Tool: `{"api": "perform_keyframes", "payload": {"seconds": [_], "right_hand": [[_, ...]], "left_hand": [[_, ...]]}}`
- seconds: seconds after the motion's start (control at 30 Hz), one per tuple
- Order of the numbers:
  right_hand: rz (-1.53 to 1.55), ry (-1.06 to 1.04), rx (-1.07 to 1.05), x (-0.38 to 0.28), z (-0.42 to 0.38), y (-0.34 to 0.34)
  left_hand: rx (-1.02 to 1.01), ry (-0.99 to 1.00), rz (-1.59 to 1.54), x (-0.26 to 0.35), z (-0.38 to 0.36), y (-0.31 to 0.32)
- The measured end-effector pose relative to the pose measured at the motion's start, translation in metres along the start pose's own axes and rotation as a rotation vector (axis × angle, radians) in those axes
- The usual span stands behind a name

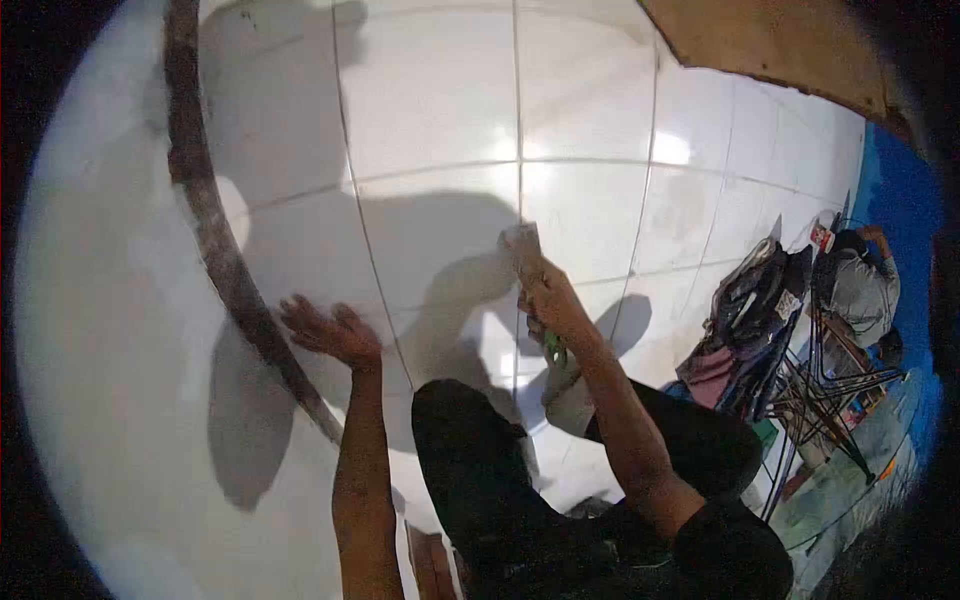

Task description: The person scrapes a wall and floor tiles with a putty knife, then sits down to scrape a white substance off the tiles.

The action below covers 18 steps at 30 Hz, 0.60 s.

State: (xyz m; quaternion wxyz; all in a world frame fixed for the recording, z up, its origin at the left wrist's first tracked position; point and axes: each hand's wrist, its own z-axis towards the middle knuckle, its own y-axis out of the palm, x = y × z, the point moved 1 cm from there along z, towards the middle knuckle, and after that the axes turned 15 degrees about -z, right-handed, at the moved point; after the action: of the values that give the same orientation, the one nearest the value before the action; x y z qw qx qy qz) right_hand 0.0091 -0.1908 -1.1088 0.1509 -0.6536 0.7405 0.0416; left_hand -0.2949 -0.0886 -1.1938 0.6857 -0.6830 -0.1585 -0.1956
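My left hand is over the dark strip, its fingers spread and nothing in them. My right hand is closed around a tool with a green handle. A flat, pale end of the tool sticks out beyond my fingers, above or against the white tiles; whether it touches them I cannot tell. Both hands are apart, in front of my bent knees.
A dark brown strip curves down the left between the tiles and a pale smooth surface. Bags and clothes and a metal rack lie at the right. A brown board is at the top right.
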Motion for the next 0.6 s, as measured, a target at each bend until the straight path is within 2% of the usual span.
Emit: {"api": "perform_keyframes", "payload": {"seconds": [0.07,0.17,0.2,0.3,0.4,0.5,0.6], "right_hand": [[0.059,0.055,-0.002,-0.014,-0.007,-0.001],[0.147,-0.131,0.040,-0.001,-0.006,0.010],[0.204,-0.021,0.007,0.002,-0.015,0.011],[0.114,-0.113,0.115,0.005,-0.012,0.017],[0.117,-0.145,0.088,-0.003,0.002,0.014],[0.242,-0.146,0.055,-0.014,0.005,0.016],[0.179,-0.285,0.058,0.005,0.000,0.024]], "left_hand": [[-0.017,-0.024,0.037,0.004,-0.004,-0.002],[-0.003,-0.013,0.040,0.007,0.002,0.001],[-0.003,-0.005,0.032,0.006,0.001,-0.001],[0.009,0.047,0.051,0.011,0.003,-0.003],[0.018,0.020,0.154,0.011,0.000,-0.002],[0.085,0.074,0.210,0.002,-0.005,0.004],[0.170,0.116,0.247,0.007,-0.008,0.001]]}}
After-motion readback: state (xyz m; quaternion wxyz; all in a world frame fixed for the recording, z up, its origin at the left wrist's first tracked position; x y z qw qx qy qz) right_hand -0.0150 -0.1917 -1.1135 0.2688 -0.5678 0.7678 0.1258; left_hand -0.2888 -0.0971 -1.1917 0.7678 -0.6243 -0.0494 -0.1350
